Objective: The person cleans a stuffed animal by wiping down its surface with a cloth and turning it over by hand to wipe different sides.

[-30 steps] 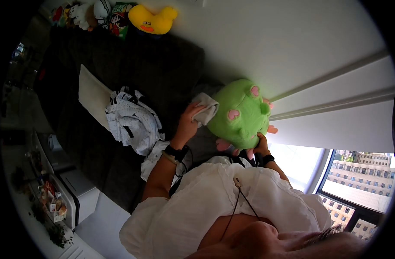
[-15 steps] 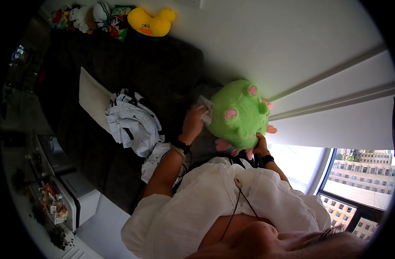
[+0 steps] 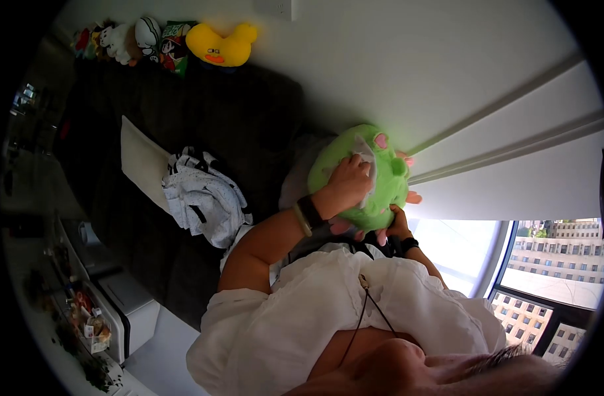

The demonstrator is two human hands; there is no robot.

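A round green plush toy [image 3: 389, 188] with pink ears and pink feet is held up in front of me. My left hand [image 3: 349, 181] is closed on a thin pale cloth [image 3: 366, 152] and presses it against the plush toy's upper side, between the pink ears. At the toy's lower right edge, my right hand [image 3: 399, 226] grips the plush, thumb on the near side and the other fingers mostly out of sight. The toy's underside is hidden.
A dark sofa [image 3: 249, 99] lies to the left, bearing a crumpled white speckled garment [image 3: 206, 195] and a pale flat panel [image 3: 142, 162]. Along its back sit several toys, including a yellow plush [image 3: 221, 46]. A wall and window [image 3: 549, 264] are on the right.
My left hand has moved right with the cloth, from the plush toy's left edge onto its upper side. My right hand keeps its hold in nearly the same place.
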